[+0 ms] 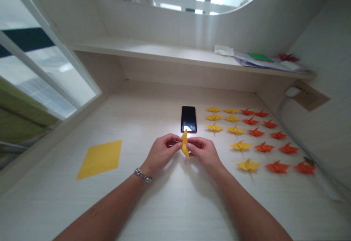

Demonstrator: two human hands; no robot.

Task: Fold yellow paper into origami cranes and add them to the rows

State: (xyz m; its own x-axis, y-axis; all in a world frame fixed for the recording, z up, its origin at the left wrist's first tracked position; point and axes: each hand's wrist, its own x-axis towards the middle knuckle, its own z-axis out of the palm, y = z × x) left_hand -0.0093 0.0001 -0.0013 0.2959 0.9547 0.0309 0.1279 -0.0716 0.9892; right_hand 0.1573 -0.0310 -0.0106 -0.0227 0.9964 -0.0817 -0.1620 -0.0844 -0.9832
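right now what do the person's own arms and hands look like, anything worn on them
Both the left forearm and right forearm are bare, with no sleeves showing. A silver-coloured chain-link bracelet circles the left wrist; none shows on the right. The fingers are ungloved.

We see a pale, faintly grained tabletop (148,105) carrying a dark phone (188,118). To the phone's left and nearer us lies a flat yellow sheet (100,159). To the phone's right we find yellow folded birds (248,165) in lines, with orange folded birds (278,167) farther right of it.
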